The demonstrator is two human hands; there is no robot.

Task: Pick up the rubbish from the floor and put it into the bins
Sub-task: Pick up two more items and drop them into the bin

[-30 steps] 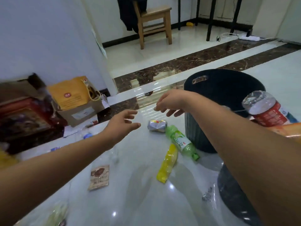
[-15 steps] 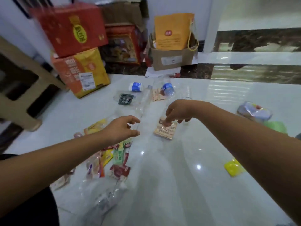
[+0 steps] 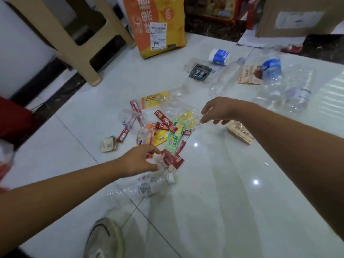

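Note:
A heap of small wrappers (image 3: 163, 127) lies on the white tiled floor: red sachets, a green packet, yellow and clear plastic. My left hand (image 3: 138, 161) reaches over the near edge of the heap, fingers loosely spread beside a red-and-white wrapper (image 3: 172, 160), holding nothing. My right hand (image 3: 217, 110) hovers at the heap's right side, fingers relaxed near a clear yellow bag (image 3: 188, 117). A clear plastic bottle (image 3: 143, 187) with a white cap lies just below my left hand. No bin is in view.
Several clear bottles (image 3: 275, 84) and brown packets (image 3: 250, 74) lie at the far right. A beige plastic stool (image 3: 78, 49) stands at the left, an orange-yellow carton (image 3: 158, 25) and a cardboard box (image 3: 292, 15) at the back. My shoe (image 3: 104, 239) is at the bottom.
The view has swung left and down, away from the black bins to the wrapper heap. Both hands have moved down closer to the litter, still holding nothing.

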